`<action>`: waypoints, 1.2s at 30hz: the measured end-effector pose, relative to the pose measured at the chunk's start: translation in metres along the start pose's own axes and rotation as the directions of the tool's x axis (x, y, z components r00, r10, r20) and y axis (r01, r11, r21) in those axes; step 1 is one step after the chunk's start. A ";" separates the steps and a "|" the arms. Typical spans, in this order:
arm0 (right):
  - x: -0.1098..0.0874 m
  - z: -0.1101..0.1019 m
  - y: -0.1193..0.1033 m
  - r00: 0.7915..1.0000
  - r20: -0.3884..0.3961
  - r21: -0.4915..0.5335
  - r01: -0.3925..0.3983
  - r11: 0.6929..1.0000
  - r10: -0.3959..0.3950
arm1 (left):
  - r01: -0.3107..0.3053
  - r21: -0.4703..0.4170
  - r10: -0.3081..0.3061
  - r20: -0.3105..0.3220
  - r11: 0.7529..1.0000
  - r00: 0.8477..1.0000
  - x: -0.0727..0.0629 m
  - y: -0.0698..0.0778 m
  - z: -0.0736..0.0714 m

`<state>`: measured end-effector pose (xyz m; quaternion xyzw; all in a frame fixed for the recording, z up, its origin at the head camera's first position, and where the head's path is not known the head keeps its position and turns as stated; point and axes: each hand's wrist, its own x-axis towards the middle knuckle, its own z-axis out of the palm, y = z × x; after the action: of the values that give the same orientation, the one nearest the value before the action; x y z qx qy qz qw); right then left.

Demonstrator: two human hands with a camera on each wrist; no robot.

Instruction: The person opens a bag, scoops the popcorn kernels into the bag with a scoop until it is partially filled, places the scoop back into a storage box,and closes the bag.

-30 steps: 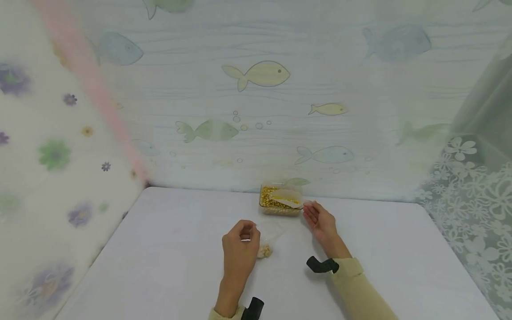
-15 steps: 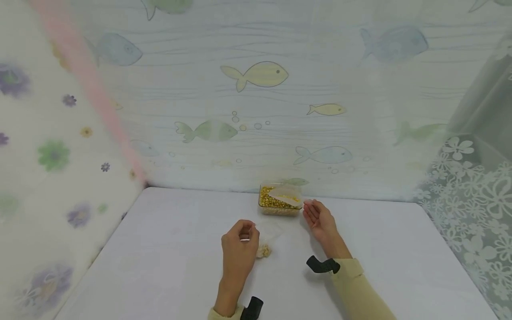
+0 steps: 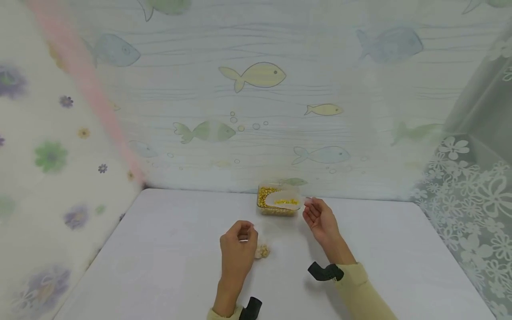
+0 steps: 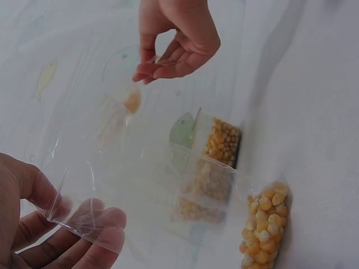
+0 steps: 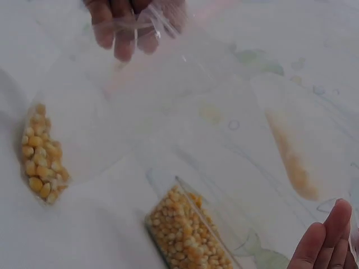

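My left hand (image 3: 238,249) pinches the rim of a clear plastic bag (image 5: 84,131) between thumb and fingers. Corn kernels (image 4: 263,227) fill the bag's bottom corner, close over the table. On the other side, my right hand (image 3: 322,224) grips the short handle of a white scoop (image 3: 272,200); its bowl carries a row of yellow kernels (image 3: 286,202). The scoop overlaps a clear rectangular container (image 3: 276,212) of corn in the head view. Through the bag's film, the left wrist view shows the scoop's load only dimly.
The white table (image 3: 168,249) reaches back to a wall covering printed with fish (image 3: 264,74). A flower-patterned sheet (image 3: 51,155) hangs at the left, and a lace curtain (image 3: 476,191) at the right. Black wrist mounts (image 3: 326,271) stick out from the sleeves.
The scoop has tilted from a slant to nearly level, showing more of the kernels in it. My right hand has turned slightly with it; my left hand stays almost still.
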<state>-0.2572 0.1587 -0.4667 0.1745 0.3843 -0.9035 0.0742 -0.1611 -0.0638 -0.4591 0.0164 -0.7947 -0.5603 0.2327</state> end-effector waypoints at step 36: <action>-0.068 0.017 0.007 0.873 0.159 -0.540 0.468 0.699 -0.462 | 0.011 0.036 -0.012 0.014 0.999 1.000 -0.001 0.005 0.000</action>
<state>-0.1961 0.1418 -0.4350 0.0369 0.6640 -0.7393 -0.1060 -0.1594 -0.0614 -0.4554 0.0212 -0.8060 -0.5476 0.2237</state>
